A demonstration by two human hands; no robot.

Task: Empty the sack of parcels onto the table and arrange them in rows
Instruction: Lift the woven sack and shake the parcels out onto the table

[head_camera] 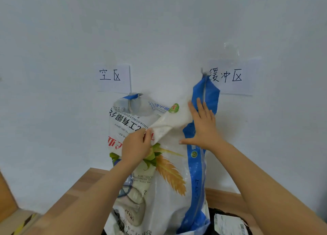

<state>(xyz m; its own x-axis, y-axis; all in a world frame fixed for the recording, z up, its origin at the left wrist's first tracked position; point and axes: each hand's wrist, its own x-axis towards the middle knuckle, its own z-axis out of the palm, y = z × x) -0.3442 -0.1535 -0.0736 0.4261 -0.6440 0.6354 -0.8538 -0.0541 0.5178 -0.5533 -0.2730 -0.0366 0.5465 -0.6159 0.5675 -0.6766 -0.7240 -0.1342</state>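
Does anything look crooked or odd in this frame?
Yes. The sack hangs lopsided on the wall: its right corner is hooked higher than its left, so the rim slants. Its printing also reads upside down.

A makeshift parcel-sorting spot: a handwritten left sign (113,77) reading 空区 and a right sign (228,75) reading 缓冲区 mark zones on a plain white wall (159,22). A woven sack (169,190) hangs from a hook (203,73) over a wooden tabletop (92,178), beside a label-bearing black parcel (228,222).
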